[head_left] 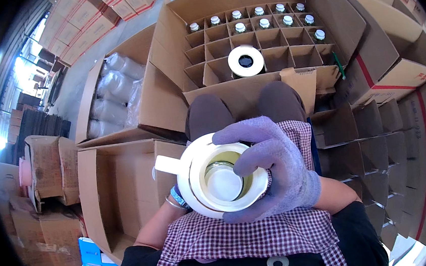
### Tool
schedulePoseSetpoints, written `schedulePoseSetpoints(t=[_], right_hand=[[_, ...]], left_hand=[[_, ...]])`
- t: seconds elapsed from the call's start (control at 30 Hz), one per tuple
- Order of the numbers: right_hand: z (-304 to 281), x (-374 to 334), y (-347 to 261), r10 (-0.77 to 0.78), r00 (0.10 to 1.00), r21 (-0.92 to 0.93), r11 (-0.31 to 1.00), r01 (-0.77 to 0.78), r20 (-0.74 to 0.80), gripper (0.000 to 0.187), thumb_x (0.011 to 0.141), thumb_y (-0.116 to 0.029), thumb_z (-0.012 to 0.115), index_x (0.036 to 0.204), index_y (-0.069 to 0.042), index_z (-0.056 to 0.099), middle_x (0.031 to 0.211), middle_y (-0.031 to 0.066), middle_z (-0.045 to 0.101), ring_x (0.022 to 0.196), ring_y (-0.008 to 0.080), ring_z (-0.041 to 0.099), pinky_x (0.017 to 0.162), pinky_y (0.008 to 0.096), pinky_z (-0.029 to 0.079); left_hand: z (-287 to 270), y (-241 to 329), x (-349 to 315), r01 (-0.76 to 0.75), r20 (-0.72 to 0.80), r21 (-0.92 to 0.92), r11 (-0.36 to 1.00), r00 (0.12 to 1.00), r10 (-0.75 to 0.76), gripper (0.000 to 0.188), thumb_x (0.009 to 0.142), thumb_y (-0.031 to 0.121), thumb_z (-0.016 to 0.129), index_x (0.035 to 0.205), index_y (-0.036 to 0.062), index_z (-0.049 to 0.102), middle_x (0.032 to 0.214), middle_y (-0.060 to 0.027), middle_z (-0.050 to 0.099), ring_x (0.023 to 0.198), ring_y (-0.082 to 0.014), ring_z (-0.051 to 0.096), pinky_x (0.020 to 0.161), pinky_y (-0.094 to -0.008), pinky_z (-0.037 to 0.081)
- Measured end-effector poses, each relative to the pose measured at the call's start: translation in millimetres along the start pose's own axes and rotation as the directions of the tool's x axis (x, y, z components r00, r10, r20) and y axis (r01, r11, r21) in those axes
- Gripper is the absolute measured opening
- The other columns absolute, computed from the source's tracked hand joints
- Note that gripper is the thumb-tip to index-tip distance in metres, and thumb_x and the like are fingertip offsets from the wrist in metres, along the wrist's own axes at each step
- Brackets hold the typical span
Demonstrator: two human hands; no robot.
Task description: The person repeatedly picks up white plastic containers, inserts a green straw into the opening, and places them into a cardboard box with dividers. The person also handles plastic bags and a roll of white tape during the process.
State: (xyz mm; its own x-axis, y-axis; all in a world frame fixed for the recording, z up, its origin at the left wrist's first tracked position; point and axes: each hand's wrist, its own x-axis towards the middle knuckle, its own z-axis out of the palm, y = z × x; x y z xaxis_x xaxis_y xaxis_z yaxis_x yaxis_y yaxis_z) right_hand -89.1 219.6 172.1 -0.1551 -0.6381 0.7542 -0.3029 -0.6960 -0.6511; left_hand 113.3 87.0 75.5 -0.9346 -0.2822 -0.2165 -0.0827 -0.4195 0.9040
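A white vacuum jug (196, 177) is held over my lap, its wide mouth facing up and its handle pointing left. My right hand (271, 163), in a purple-grey glove, wraps the jug's right side, with thumb and fingers on its rim. One bent finger reaches over the mouth. Inside the mouth shows a pale round disc (224, 183) with a greenish wall around it. From the left my other forearm comes in, with a blue-banded watch (179, 199) and a bracelet at the wrist. The jug hides my left hand's fingers.
Ahead stands a divided carton (204, 86) with several white-capped glass pieces (264, 23) and a white ring-shaped part (246, 61). At left, a carton holds plastic-wrapped pieces (113, 88); an open carton (127, 191) stands below it. Cardboard dividers (369, 119) stand at right.
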Motion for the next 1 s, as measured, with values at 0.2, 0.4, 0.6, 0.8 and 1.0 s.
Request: schedulePoseSetpoints(t=[0.2, 0.4, 0.6, 0.8, 1.0], right_hand=[[-2.7, 3.5, 6.0, -0.015, 0.996, 0.017, 1.000, 0.013, 0.082, 0.070, 0.065, -0.033, 0.095, 0.119, -0.016, 0.054, 0.129, 0.0180, 0.055, 0.115, 0.0285, 0.060, 0.096, 0.0410, 0.052], [-10.6, 9.8, 3.5, 0.023, 0.996, -0.133, 0.991, -0.011, 0.088, 0.079, 0.065, -0.029, 0.090, 0.133, -0.012, 0.051, 0.126, 0.0176, 0.055, 0.115, 0.0304, 0.058, 0.098, 0.0425, 0.049], [-14.2, 28.6, -15.6, 0.147, 0.984, -0.242, 0.963, -0.120, 0.098, 0.066, 0.069, -0.025, 0.086, 0.127, -0.007, 0.060, 0.115, 0.0163, 0.060, 0.105, 0.0313, 0.062, 0.091, 0.0423, 0.052], [-25.8, 33.5, -17.2, 0.070, 0.998, -0.325, 0.944, -0.062, 0.010, 0.050, 0.067, -0.024, 0.089, 0.108, -0.005, 0.070, 0.102, 0.0139, 0.065, 0.090, 0.0277, 0.065, 0.079, 0.0374, 0.055], [-24.2, 28.4, -0.5, 0.052, 0.994, -0.190, 0.981, -0.034, 0.094, 0.049, 0.068, -0.029, 0.082, 0.107, -0.003, 0.067, 0.105, 0.0169, 0.067, 0.092, 0.0269, 0.064, 0.082, 0.0393, 0.052]], left_hand=[[1.8, -2.9, -1.3, -0.037, 0.011, 0.034, 0.999, 0.999, 0.037, 0.071, 0.099, 0.025, 0.065, 0.158, 0.0111, 0.028, 0.157, -0.0147, 0.039, 0.143, -0.0262, 0.043, 0.118, -0.0411, 0.038], [2.4, -16.5, -2.2, -0.121, -0.015, 0.171, 0.978, 0.992, 0.126, 0.072, 0.099, 0.026, 0.065, 0.158, 0.0110, 0.027, 0.158, -0.0154, 0.038, 0.143, -0.0265, 0.042, 0.119, -0.0417, 0.037], [7.4, -10.9, -6.4, -0.138, -0.066, 0.184, 0.973, 0.986, 0.152, 0.070, 0.099, 0.027, 0.065, 0.157, 0.0092, 0.029, 0.157, -0.0158, 0.039, 0.142, -0.0267, 0.043, 0.119, -0.0413, 0.036], [6.6, -14.9, -9.8, -0.176, -0.128, 0.240, 0.955, 0.969, 0.211, 0.069, 0.099, 0.028, 0.065, 0.156, 0.0073, 0.032, 0.155, -0.0161, 0.041, 0.141, -0.0269, 0.044, 0.119, -0.0410, 0.036], [-6.7, -19.6, -15.0, -0.234, -0.232, 0.220, 0.947, 0.930, 0.284, 0.068, 0.099, 0.029, 0.065, 0.155, 0.0054, 0.034, 0.154, -0.0164, 0.042, 0.140, -0.0272, 0.044, 0.118, -0.0406, 0.035]])
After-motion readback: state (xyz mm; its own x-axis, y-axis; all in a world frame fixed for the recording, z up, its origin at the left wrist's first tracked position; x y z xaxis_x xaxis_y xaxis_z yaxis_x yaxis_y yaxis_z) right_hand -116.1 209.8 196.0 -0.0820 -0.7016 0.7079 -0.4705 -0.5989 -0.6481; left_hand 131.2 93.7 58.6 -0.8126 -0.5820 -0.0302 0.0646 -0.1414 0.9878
